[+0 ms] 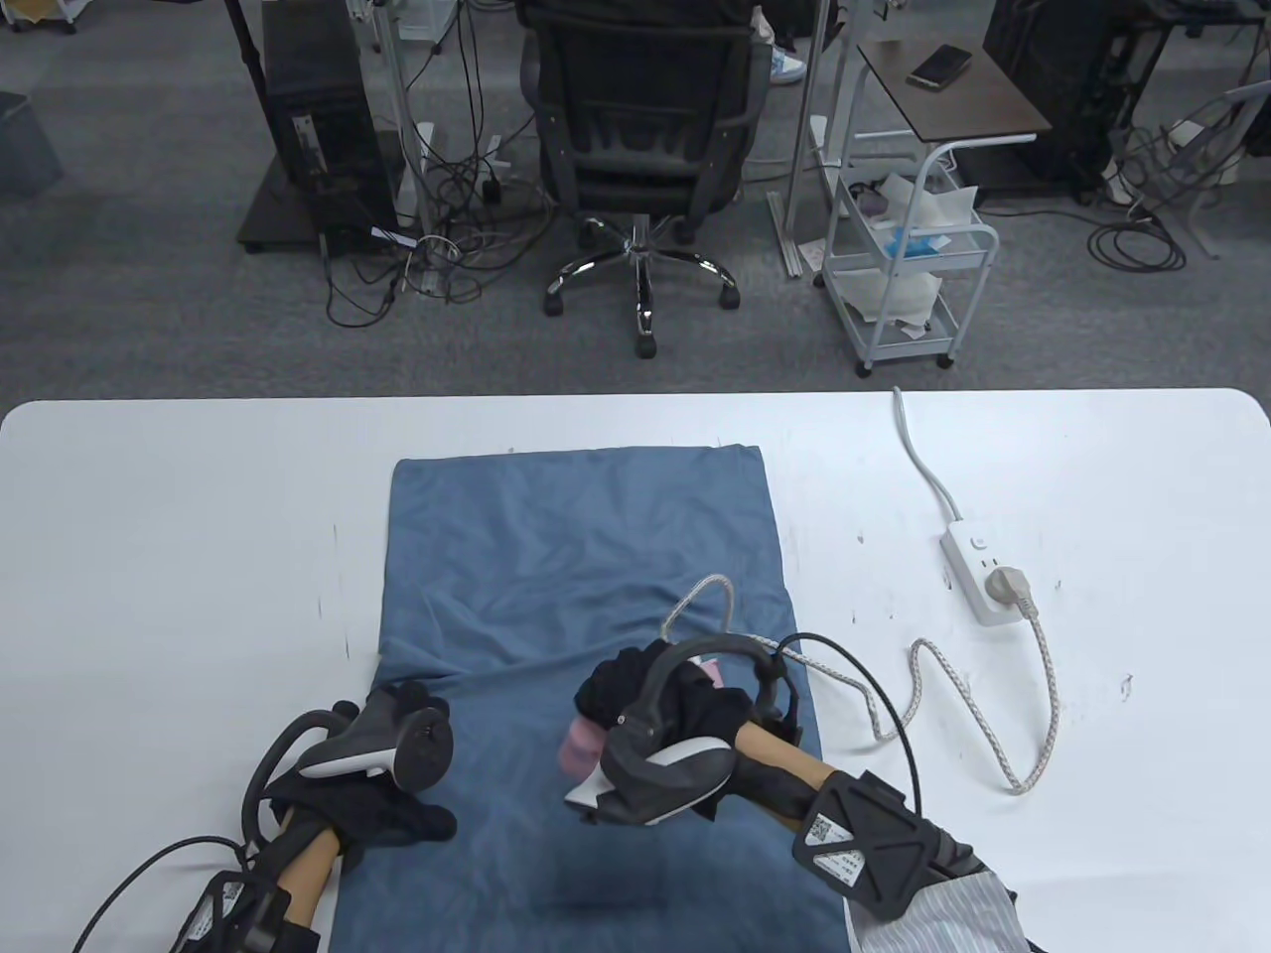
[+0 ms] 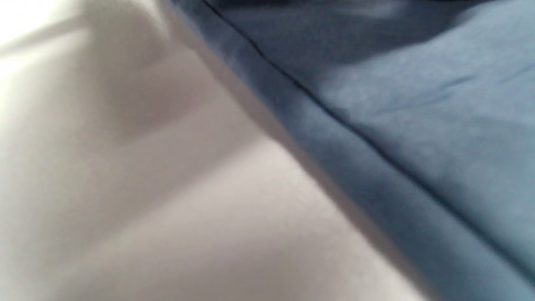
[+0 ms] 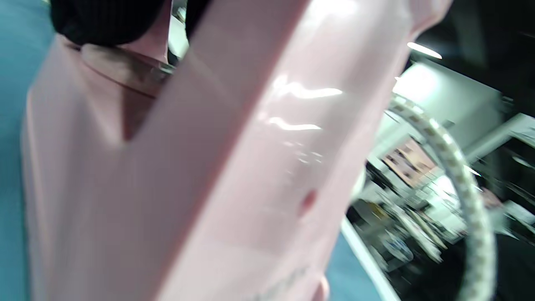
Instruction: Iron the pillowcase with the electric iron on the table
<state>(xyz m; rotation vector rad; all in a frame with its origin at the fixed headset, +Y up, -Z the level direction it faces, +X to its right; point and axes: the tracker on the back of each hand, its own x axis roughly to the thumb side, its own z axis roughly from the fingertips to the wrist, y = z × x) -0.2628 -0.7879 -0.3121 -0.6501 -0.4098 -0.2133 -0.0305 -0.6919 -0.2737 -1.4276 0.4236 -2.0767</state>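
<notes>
A blue pillowcase [image 1: 576,576] lies flat on the white table [image 1: 179,556], with creases across its middle. My right hand [image 1: 655,710] grips the handle of a pink electric iron [image 1: 581,745] over the near right part of the cloth; the iron is mostly hidden under the hand and tracker. In the right wrist view the pink iron body [image 3: 200,167] fills the frame, with my gloved fingers [image 3: 104,21] at the top. My left hand [image 1: 397,794] rests on the pillowcase's near left edge. The left wrist view shows that hem [image 2: 355,133] on the table, blurred.
The iron's braided cord [image 1: 993,695] runs right across the table to a white power strip [image 1: 978,571] and also shows in the right wrist view [image 3: 459,179]. Beyond the table's far edge stand an office chair [image 1: 645,129] and a white cart [image 1: 909,258].
</notes>
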